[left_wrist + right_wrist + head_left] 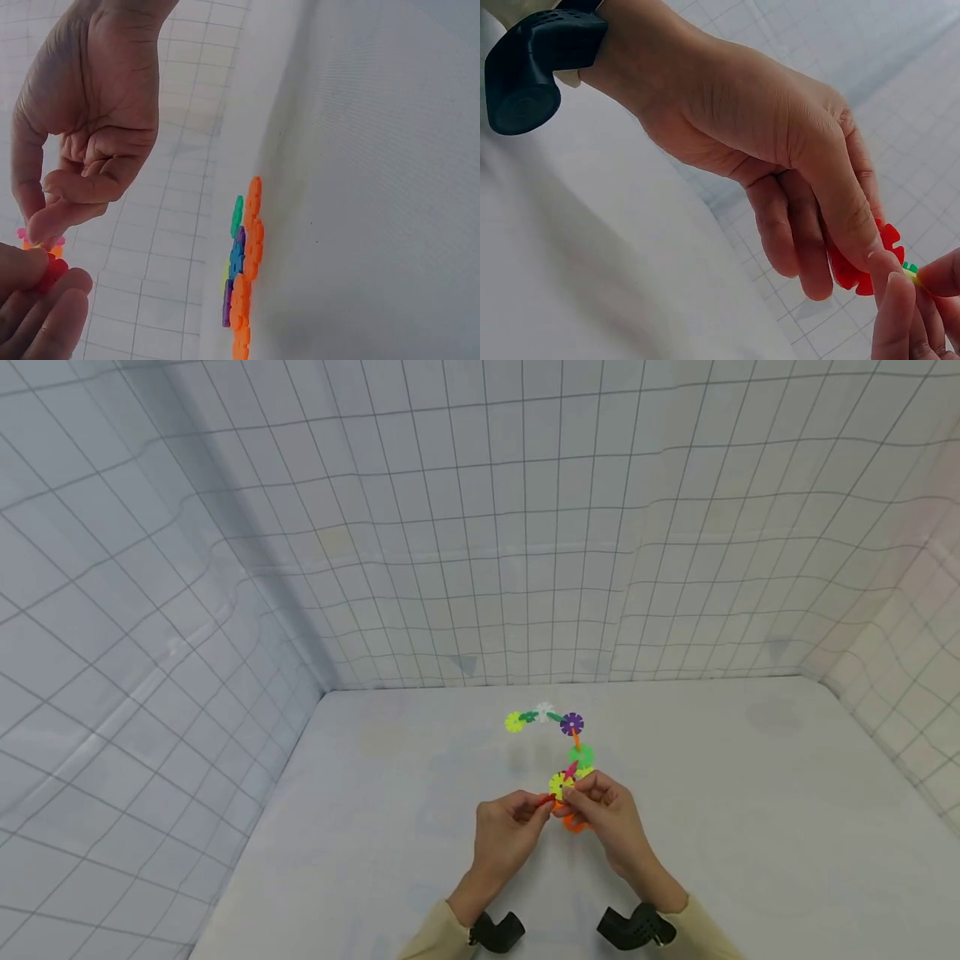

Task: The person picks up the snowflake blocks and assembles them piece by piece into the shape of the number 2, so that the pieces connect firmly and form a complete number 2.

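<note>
Two dark wrist cameras [498, 933] sat above the cuffs, nearest the person and angled, I guessed, to watch the fingers. Beyond them the left hand [504, 835] had a pinching grip on a red disc [849, 276]; the right hand [611, 827] grasped a yellow disc [558, 785] between thumb and fingers. Only fingertips were used, probably because that left the notched rims bare, and the hands met so closely that each seemed to steady the other. An orange disc [573, 825] showed just under the right hand. Farther over the desk [360, 843] the linked pieces curved away through a green disc [582, 757], a purple disc [572, 723] and a white disc [543, 712]; whether they lay flat or hung above it, I couldn't tell. A grid-lined wall [480, 527] rose behind.
</note>
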Available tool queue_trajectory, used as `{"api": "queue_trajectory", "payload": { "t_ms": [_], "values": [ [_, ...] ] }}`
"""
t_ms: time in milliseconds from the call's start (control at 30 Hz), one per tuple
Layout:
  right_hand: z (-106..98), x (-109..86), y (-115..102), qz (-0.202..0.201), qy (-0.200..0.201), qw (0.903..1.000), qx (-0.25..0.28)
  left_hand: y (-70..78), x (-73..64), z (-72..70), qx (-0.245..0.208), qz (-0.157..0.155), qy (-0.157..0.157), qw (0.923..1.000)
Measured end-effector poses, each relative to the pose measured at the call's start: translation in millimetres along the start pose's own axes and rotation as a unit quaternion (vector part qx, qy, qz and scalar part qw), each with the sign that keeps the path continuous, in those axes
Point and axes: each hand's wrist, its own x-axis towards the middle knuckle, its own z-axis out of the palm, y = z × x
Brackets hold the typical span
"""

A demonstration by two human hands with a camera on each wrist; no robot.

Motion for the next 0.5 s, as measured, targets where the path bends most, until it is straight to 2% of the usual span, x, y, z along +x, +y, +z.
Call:
{"api": "queue_trajectory", "payload": {
  "t_ms": [67,300,500],
  "values": [
    [0.5,-0.3,-0.3,-0.001,0.000,1.0000,-0.001,0.0,0.4,0.4,0.012,0.019,0.009,0.9997],
    [-0.1,-1.5,-1.7,-0.006,0.013,0.9999,-0.006,-0.3,-1.1,0.9,0.021,0.026,0.039,0.9987],
    [-0.5,-2.0,-3.5,0.000,0.004,0.9997,-0.023,-2.0,-7.3,5.7,0.013,0.069,0.087,0.9938]
  ]
}}
